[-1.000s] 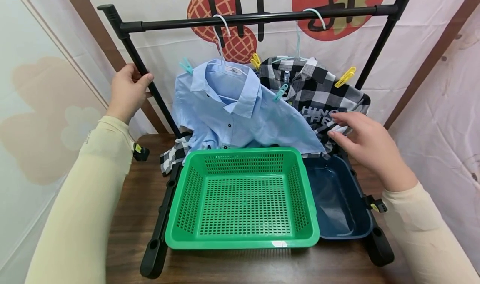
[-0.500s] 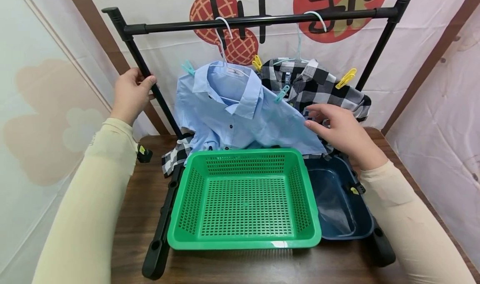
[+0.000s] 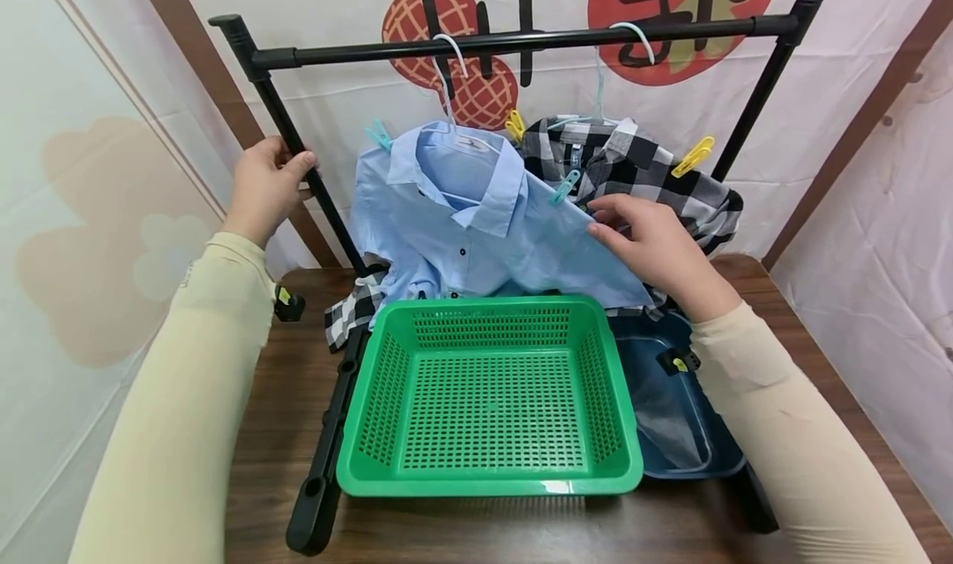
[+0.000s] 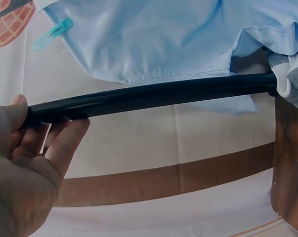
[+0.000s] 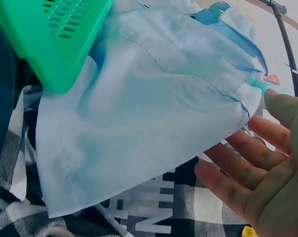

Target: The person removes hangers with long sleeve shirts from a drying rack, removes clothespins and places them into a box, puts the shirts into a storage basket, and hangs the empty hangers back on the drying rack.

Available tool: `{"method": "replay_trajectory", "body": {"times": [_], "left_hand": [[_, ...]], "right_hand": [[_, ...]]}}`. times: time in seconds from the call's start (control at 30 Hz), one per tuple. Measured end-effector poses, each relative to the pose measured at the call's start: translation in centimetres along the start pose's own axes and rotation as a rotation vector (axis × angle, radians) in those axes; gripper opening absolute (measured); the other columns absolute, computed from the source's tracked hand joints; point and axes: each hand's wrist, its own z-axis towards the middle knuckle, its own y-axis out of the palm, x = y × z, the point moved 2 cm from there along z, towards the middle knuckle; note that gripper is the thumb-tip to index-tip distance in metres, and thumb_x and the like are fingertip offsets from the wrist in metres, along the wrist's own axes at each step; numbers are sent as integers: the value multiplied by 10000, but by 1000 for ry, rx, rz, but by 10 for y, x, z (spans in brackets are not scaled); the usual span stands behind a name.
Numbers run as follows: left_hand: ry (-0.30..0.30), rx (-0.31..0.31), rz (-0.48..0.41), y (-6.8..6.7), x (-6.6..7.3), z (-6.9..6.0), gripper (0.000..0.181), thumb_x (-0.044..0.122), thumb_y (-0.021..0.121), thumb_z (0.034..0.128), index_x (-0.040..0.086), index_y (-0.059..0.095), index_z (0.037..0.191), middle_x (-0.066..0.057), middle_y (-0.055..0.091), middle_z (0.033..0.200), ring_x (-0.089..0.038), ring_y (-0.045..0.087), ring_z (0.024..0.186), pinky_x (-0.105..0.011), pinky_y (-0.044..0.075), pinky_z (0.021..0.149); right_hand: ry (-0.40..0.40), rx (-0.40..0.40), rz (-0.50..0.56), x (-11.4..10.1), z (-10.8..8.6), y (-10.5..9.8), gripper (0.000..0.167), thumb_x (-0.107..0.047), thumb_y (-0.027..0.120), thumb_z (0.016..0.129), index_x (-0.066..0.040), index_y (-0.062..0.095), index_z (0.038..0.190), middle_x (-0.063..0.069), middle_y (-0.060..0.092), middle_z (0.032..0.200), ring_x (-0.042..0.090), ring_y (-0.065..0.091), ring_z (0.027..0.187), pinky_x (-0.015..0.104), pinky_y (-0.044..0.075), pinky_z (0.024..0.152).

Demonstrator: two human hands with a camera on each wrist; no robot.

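Note:
My left hand (image 3: 265, 185) grips the left post (image 3: 331, 217) of a black rack; in the left wrist view the thumb and fingers (image 4: 65, 143) curl round the dark tube (image 4: 154, 95). A light blue shirt (image 3: 484, 254) hangs from the crossbar (image 3: 521, 43) with teal clips (image 3: 566, 186) at its shoulders. My right hand (image 3: 658, 246) is at that shirt's right sleeve, fingers loosely bent and apart. In the right wrist view the fingertips (image 5: 257, 129) lie beside the sleeve edge (image 5: 228, 131), partly behind it; contact cannot be told. A checked shirt (image 3: 648, 163) hangs behind.
A green basket (image 3: 487, 487) stands in front of the shirts, between the rack's feet (image 3: 316, 498). To its right lies a dark blue tub (image 3: 673, 465), partly behind my right arm. Yellow clips (image 3: 692, 157) hold the checked shirt. A printed cloth (image 3: 328, 101) hangs behind the rack.
My right hand has moved left, from in front of the checked shirt to the blue shirt's sleeve. The left hand keeps its grip on the post.

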Motion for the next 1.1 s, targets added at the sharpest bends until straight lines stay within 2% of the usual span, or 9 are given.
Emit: {"method": "replay_trajectory", "body": {"times": [0.3, 0.53, 0.67, 0.8, 0.97, 1.1], "left_hand": [[-19, -13, -48, -1, -2, -1, 450, 462, 562, 1006, 128, 589, 1305, 30, 627, 1167, -221, 621, 1180, -373, 552, 978], [-25, -14, -31, -1, -4, -2, 480, 487, 552, 996, 128, 589, 1311, 29, 625, 1173, -233, 615, 1200, -398, 546, 984], [-28, -17, -8, -1, -2, -2, 507, 509, 546, 993, 129, 588, 1326, 33, 626, 1169, -225, 614, 1189, -382, 553, 979], [-30, -17, 35, -1, 0, -2, 512, 527, 534, 999, 143, 593, 1334, 9, 633, 1193, -198, 613, 1142, -356, 567, 960], [-27, -24, 49, 1, 1, -3, 539, 548, 507, 1001, 142, 588, 1345, -49, 631, 1282, -193, 596, 1139, -405, 546, 1000], [-28, -31, 39, 2, 0, -4, 535, 543, 501, 1001, 138, 583, 1340, -66, 625, 1322, -202, 595, 1161, -409, 541, 1008]], "right_hand": [[-44, 49, -44, -11, 8, 11, 264, -307, 618, 1044, -170, 688, 1259, 28, 711, 966, 191, 594, 761, 386, 475, 691], [-72, 105, -78, -15, 15, 18, 222, -255, 600, 1054, -145, 723, 1203, 41, 710, 916, 193, 563, 687, 376, 456, 647], [-64, 105, -78, -18, 16, 20, 232, -265, 611, 1049, -136, 716, 1210, 39, 638, 803, 203, 521, 657, 369, 445, 636], [-69, 117, -71, -22, 20, 22, 241, -253, 600, 1055, -107, 717, 1206, 61, 693, 870, 203, 555, 670, 370, 455, 636], [-61, 162, -84, -25, 23, 23, 218, -178, 585, 1059, -50, 712, 1182, 133, 741, 1006, 250, 606, 706, 399, 469, 650], [-45, 225, -96, -27, 23, 23, 209, -163, 570, 1064, -36, 707, 1158, 149, 740, 1003, 263, 625, 720, 404, 486, 653]]}}
